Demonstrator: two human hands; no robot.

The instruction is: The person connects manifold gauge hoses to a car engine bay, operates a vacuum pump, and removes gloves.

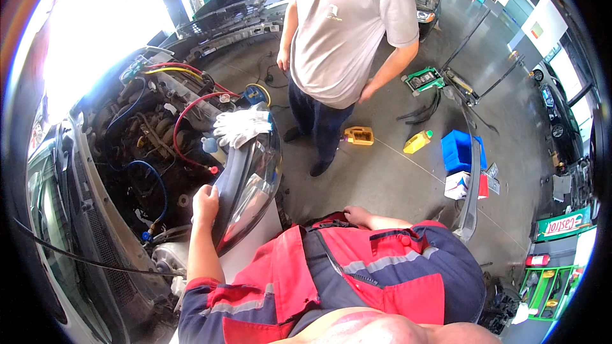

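My left hand (205,205) rests at the inner edge of a car headlight (250,181), fingers curled in; what they close on, if anything, is hidden. Low in front of my waist, by the hem of my red and navy jacket (376,251), is my right hand (357,215); its fingers are mostly out of sight. White work gloves (242,127) lie on top of the headlight. Beside them is a small bottle with a bluish cap (209,145). A red hose (178,129) and a blue hose (164,185) run across the open engine bay (143,134).
A person in a grey shirt (347,32) stands just beyond the headlight. On the floor are yellow jugs (417,142), a blue bin (456,151), a white and red box (458,186) and a green floor jack (424,80). A curved dark strip (472,204) stands at right.
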